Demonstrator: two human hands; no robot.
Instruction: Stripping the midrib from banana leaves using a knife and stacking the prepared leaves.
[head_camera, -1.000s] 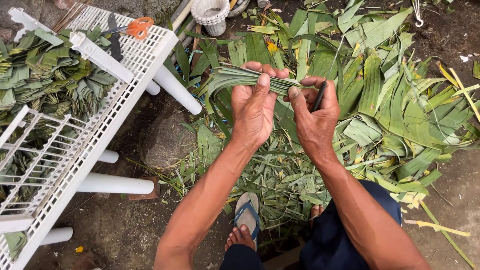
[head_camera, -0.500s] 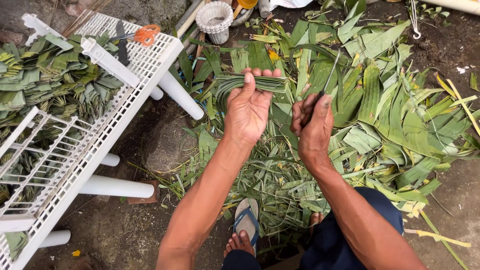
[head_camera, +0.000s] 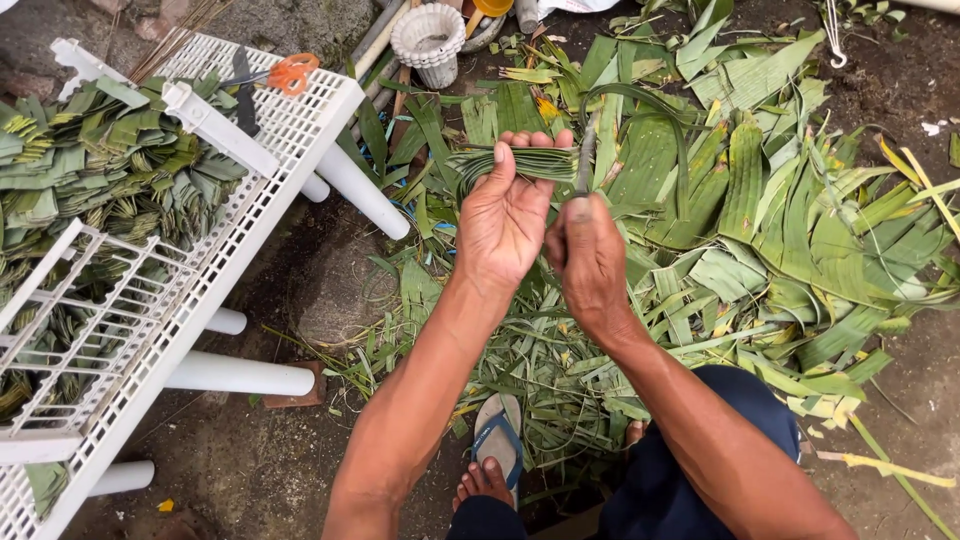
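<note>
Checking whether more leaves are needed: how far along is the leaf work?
Done: folded leaves lie stacked behind the white rack. In hand: the left hand holds a leaf bundle; the right hand holds a blade against it. Left: a large pile of loose leaves.

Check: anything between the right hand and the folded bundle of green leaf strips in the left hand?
Nothing visible does. The left hand grips the folded bundle of green leaf strips at its fingertips. The right hand sits right beside it, holding a dark thin blade-like tool up against the bundle's right end. Only loose leaves lie beneath.
</note>
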